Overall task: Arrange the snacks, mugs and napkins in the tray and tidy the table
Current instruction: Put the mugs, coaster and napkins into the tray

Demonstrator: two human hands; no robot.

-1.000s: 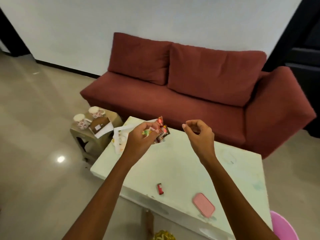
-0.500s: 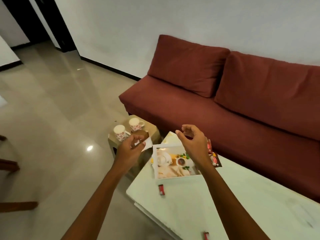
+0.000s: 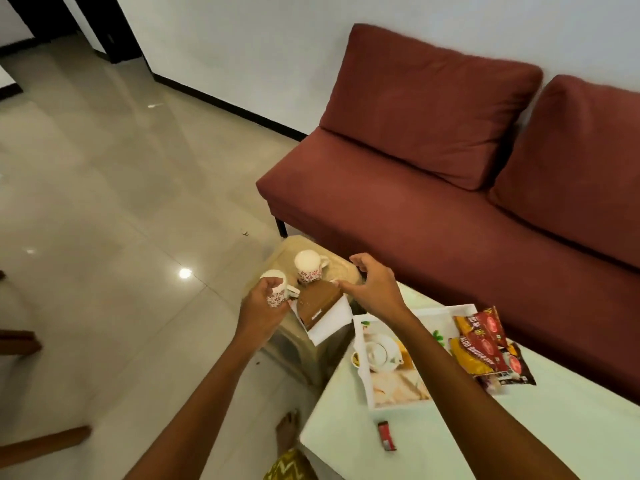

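Two white mugs with red flowers stand on a small beige stool point(image 3: 294, 348) left of the table. My left hand point(image 3: 261, 310) grips the nearer mug point(image 3: 277, 292). The farther mug point(image 3: 309, 266) stands free behind it. My right hand point(image 3: 375, 289) hovers with loosely curled fingers over a brown packet point(image 3: 317, 299) and white napkins point(image 3: 329, 323) on the stool, holding nothing. The white tray point(image 3: 369, 389) with a printed tea picture lies at the table's left end. Red and yellow snack packets point(image 3: 485, 344) lie across its right side.
A small red wrapper point(image 3: 386, 439) lies on the pale green table point(image 3: 450, 445) near its front edge. A dark red sofa point(image 3: 433, 202) runs behind the stool and table. Glossy floor tiles point(image 3: 121, 220) spread to the left. My bare foot point(image 3: 287, 427) stands beside the table.
The snack packets left my left hand and now lie at the tray. Both hands moved left to the stool; my left hand took hold of the nearer mug.
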